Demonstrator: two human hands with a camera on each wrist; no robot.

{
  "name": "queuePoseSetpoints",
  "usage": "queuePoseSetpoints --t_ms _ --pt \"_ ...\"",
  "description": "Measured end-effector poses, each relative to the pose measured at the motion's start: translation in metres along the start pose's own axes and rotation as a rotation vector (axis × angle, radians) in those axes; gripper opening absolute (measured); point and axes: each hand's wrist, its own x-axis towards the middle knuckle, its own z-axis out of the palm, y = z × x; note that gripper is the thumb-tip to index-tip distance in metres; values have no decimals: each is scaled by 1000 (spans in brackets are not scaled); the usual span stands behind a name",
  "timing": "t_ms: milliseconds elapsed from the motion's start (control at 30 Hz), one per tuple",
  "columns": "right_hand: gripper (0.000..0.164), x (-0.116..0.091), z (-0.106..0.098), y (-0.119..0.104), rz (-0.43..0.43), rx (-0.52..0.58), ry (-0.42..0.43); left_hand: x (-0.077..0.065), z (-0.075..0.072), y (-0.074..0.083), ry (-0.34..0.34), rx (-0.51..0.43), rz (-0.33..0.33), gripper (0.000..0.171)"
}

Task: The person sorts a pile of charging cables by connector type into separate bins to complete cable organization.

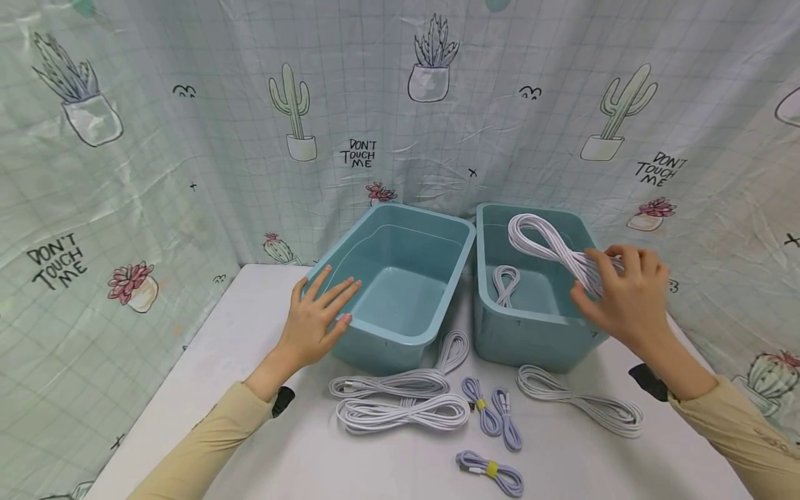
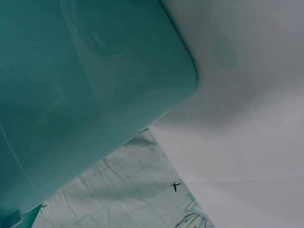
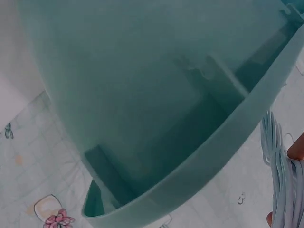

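My right hand [image 1: 631, 292] grips a long white cable bundle [image 1: 544, 239] above the right teal bin [image 1: 531, 347]. The bundle's looped end hangs over the bin's opening; in the right wrist view the cable [image 3: 282, 175] shows at the right edge with two fingertips on it. Inside that bin lies a smaller coiled white cable [image 1: 505, 283]. My left hand [image 1: 315, 319], fingers spread and straight, rests at the near left rim of the left teal bin [image 1: 381, 347]. No cable shows inside the left bin. The left wrist view shows mostly a bin's outer wall [image 2: 95, 95].
Several cables lie on the white table [image 1: 375, 472] in front of the bins: thick white bundles [image 1: 403, 413], another white bundle [image 1: 581, 399] at the right, and small lilac cables [image 1: 490, 472], some with yellow ties. A patterned curtain [image 1: 387, 104] stands behind the table.
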Motion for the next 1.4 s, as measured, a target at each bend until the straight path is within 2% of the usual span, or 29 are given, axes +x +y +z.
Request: queuePoseSetpoints --t_ms 300,733,1400 --pt "53 20 13 8 16 -29 -40 0 0 0 10 2 4 56" --pt "46 40 24 19 71 -22 -117 -2 5 -2 20 -4 8 55" --pt "39 64 30 17 259 -75 -406 -2 6 -3 24 4 12 55"
